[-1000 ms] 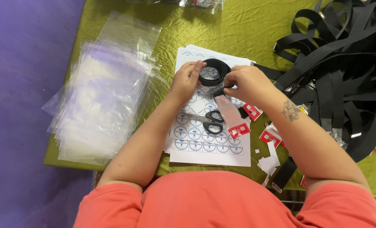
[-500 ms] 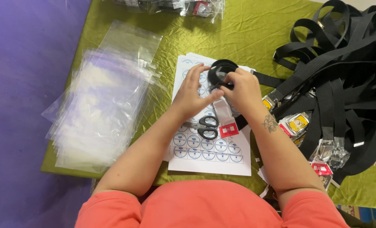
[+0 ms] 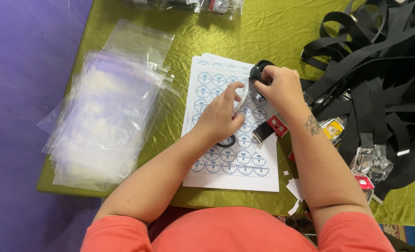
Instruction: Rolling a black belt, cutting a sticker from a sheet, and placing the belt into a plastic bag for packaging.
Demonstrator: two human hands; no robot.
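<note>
Two hands work over one sheet of round blue-and-white stickers (image 3: 231,135) lying on the green-covered desk (image 3: 282,32). The right hand (image 3: 282,88) has its grip clamped on one black coiled strap (image 3: 259,71), held just above the sheet's top right corner. The left hand (image 3: 221,114) has its fingertips pinched together on one small clear piece (image 3: 243,95), too thin to make out further, just beside the coil. One pair of black-handled scissors (image 3: 226,141) lies on the sheet, mostly hidden under the left wrist. One stack of clear zip bags (image 3: 105,107) lies well to the left; their number cannot be counted. One tangled heap of black straps (image 3: 380,60) fills the right side
</note>
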